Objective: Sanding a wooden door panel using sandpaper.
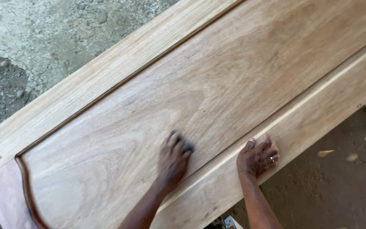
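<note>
A large pale wooden door [234,76] lies flat, with a raised centre panel and a grooved frame around it. My left hand [172,160] presses a small dark sanding pad [187,147] flat onto the centre panel, close to the panel's near edge. The pad shows only under my fingertips. My right hand [257,157], with a ring on one finger, rests palm down on the door's near frame rail [318,110]. Its fingers are bent and it holds nothing.
A dark curved groove [26,186] marks the panel's shaped end at the lower left. Rough concrete and gravel ground [30,46] lies beyond the door's far edge. Brown dirt floor [331,191] with sun patches is on the near right side.
</note>
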